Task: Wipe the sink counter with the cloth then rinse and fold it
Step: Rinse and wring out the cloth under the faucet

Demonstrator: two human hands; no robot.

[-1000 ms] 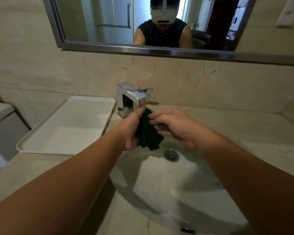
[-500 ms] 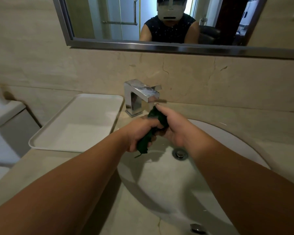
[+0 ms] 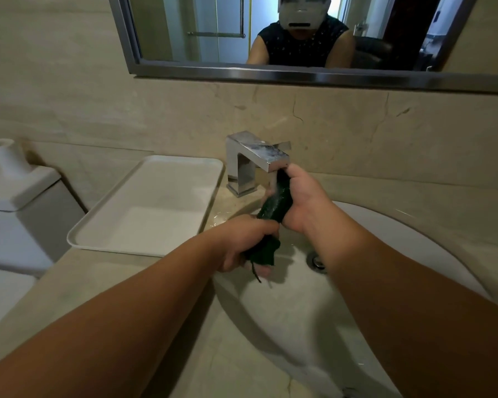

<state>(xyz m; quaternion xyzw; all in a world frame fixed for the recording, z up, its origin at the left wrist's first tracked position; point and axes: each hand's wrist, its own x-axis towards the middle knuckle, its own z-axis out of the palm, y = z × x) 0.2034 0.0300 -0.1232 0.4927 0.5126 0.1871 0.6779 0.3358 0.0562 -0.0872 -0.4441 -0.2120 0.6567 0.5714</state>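
Note:
A dark green cloth (image 3: 275, 205) is bunched into a wet roll under the spout of the chrome faucet (image 3: 255, 160), above the white sink basin (image 3: 299, 326). My left hand (image 3: 243, 244) grips its lower end, where a loose tail and thread hang down. My right hand (image 3: 301, 201) grips the upper end right below the spout. Water glistens on the cloth and runs over it. The beige stone counter (image 3: 98, 282) surrounds the basin.
A white rectangular tray (image 3: 144, 208) lies on the counter left of the faucet. A white toilet tank (image 3: 20, 214) with a small white bottle (image 3: 7, 160) stands further left. The drain (image 3: 316, 261) sits in the basin. A mirror (image 3: 202, 33) hangs above.
The cloth went from hanging loose to a tight roll stretched between both hands. My right hand rose to the spout and my left hand dropped lower.

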